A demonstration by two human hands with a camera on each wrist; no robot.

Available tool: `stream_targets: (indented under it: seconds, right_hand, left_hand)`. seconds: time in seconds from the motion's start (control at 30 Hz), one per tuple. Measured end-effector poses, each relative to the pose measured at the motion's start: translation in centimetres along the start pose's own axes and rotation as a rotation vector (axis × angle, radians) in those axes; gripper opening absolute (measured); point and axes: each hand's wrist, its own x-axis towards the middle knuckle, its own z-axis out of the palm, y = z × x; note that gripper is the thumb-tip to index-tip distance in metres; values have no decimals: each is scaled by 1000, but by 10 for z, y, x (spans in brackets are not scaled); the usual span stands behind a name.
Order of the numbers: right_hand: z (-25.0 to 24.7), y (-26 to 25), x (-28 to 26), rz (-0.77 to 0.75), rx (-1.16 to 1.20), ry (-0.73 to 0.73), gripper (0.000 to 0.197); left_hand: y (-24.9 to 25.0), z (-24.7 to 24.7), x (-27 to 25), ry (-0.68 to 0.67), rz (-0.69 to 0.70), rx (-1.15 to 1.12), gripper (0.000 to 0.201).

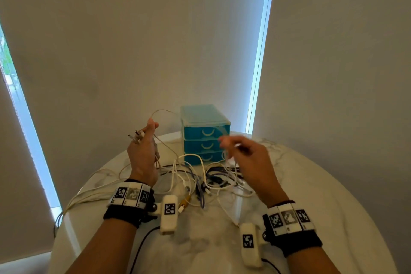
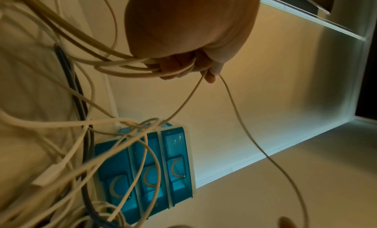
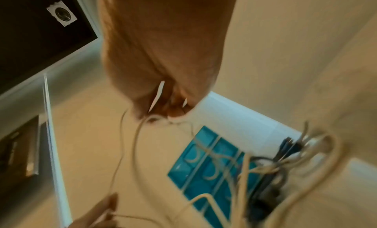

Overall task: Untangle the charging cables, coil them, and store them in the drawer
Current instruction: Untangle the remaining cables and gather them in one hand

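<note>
Above the round marble surface (image 1: 311, 196), the left hand (image 1: 142, 153) is raised, its fingers (image 2: 177, 67) curled round a bundle of cream cables (image 2: 114, 64) with plugs sticking out past the knuckles. Right hand (image 1: 249, 158) is blurred, fingers pinched on a thin white cable (image 3: 138, 134). Tangled cables (image 1: 200, 180) lie between the wrists and the teal drawer unit (image 1: 205, 133) at the far edge, drawers closed.

My teal three-drawer organizer (image 1: 205, 134) has pale curved handles. Cables (image 1: 200, 180) are mostly white and cream, some dark blue. The table (image 1: 311, 196) is white, grey-veined marble.
</note>
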Motion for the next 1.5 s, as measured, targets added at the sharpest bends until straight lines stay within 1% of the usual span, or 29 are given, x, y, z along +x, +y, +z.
stream_targets:
  seconds: [0.03, 0.07, 0.1, 0.17, 0.2, 0.23, 0.3, 0.37, 0.47, 0.53, 0.6, 0.7, 0.77, 0.8, 0.93, 1.0, 1.03, 1.1, 1.13, 1.17, 1.2, 1.23, 1.27, 1.33, 1.4, 1.43, 1.5]
  right_hand:
    - [2, -1, 3, -20, 105, 195, 16]
    - [3, -1, 7, -29, 211, 323, 17]
    - [5, -3, 9, -20, 318, 373, 19]
    - [11, -3, 9, 46, 526, 350, 22]
    - [14, -4, 8, 83, 590, 327, 22]
    - [17, -4, 8, 112, 613, 308, 21]
    - [20, -4, 7, 155, 576, 281, 21]
    - [24, -6, 6, 183, 579, 255, 26]
    - [27, -4, 4, 199, 573, 259, 28]
    - [28, -1, 3, 188, 548, 247, 28]
    - [29, 2, 3, 171, 462, 217, 27]
    - [28, 10, 2, 147, 210, 136, 29]
    - [26, 20, 4, 115, 10, 105, 25]
    - [25, 24, 4, 98, -46, 93, 21]
    - [23, 35, 10, 41, -240, 68, 10]
    - [20, 47, 10, 98, -331, -2, 10]
    - [18, 54, 10, 162, -378, -71, 11]
    - [14, 64, 7, 299, -454, -259, 19]
    - [13, 65, 6, 343, -454, -325, 23]
    - [13, 66, 7, 360, -438, -337, 23]
    - [13, 66, 8, 357, -423, -308, 21]
    - [13, 65, 9, 330, -422, -248, 18]
    - [12, 62, 9, 273, -430, -168, 15]
    - [11, 52, 8, 124, -394, 63, 12]
    - [7, 40, 7, -11, -239, 296, 13]
    - [6, 34, 8, -40, -140, 369, 14]
    - [6, 23, 13, -28, 11, 410, 15]
  left_hand:
    - [0, 3, -3, -59, -14, 51, 30]
    - [2, 7, -9, -140, -28, 118, 30]
    - [2, 11, -15, -236, -34, 189, 30]
    - [8, 22, -30, -446, -19, 298, 23]
    - [9, 27, -37, -544, -10, 329, 19]
    - [9, 29, -41, -625, -11, 362, 18]
    - [9, 31, -44, -742, -21, 405, 21]
    - [9, 29, -44, -805, -12, 409, 26]
    - [9, 28, -45, -815, 5, 394, 26]
    - [8, 29, -45, -782, 31, 391, 20]
    - [8, 29, -44, -715, 50, 376, 17]
    - [9, 28, -41, -572, 70, 312, 17]
    - [7, 26, -34, -459, 78, 296, 17]
    - [6, 25, -32, -418, 79, 298, 17]
    - [-1, 29, -36, -348, 99, 261, 13]
    - [-2, 28, -32, -282, 101, 195, 16]
    - [-3, 25, -27, -225, 95, 152, 19]
    - [-4, 18, -13, -119, 75, 74, 22]
    - [-5, 15, -8, -91, 74, 49, 23]
    - [-5, 14, -6, -73, 75, 34, 23]
    - [-6, 13, -5, -58, 73, 23, 23]
    - [-6, 14, -5, -40, 64, 10, 22]
    - [-5, 13, -5, -22, 54, -9, 21]
    - [-3, 12, -3, 0, 40, -47, 18]
    - [-3, 10, -1, 1, 37, -31, 16]
    - [-4, 10, 0, -16, 40, -2, 16]
    - [-5, 13, -4, -68, 23, 79, 15]
